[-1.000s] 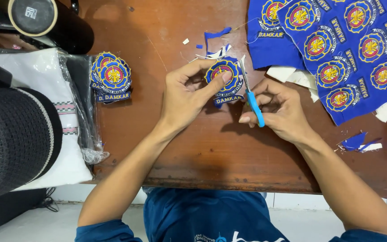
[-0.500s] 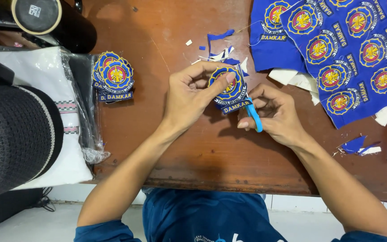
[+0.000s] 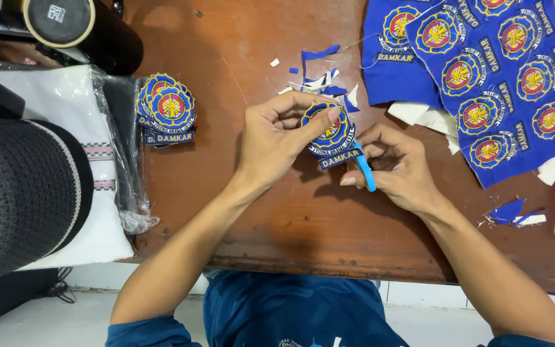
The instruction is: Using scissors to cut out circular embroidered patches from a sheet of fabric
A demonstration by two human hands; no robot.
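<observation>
The left hand (image 3: 276,142) held a round blue patch (image 3: 330,132) with a yellow and red picture on it, just above the middle of the brown wooden tabletop (image 3: 277,212). Its fingers (image 3: 303,101) were curled shut around the patch, with the thumb pressed on the front of it. The right hand (image 3: 401,168) sat just beside the patch on its right side. It was closed around a small pair of scissors with blue handles (image 3: 365,168). The tips of the scissors touched the lower edge of the patch, but it was hard to see if the blades were open or shut, because the hand and the patch hid them. Little blue and white cloth scraps (image 3: 321,76) lay on the tabletop just behind the hands. A big sheet of blue cloth (image 3: 496,77) with many of the same round pictures sewn on it lay to the right, and a few more scraps (image 3: 512,213) lay near the right wrist. A small stack of cut patches (image 3: 165,110) sat well apart to the left. Further left were a white folded cloth in a clear bag (image 3: 85,128), a dark round hat (image 3: 20,193) and a black tube with a pale rim (image 3: 91,32).
</observation>
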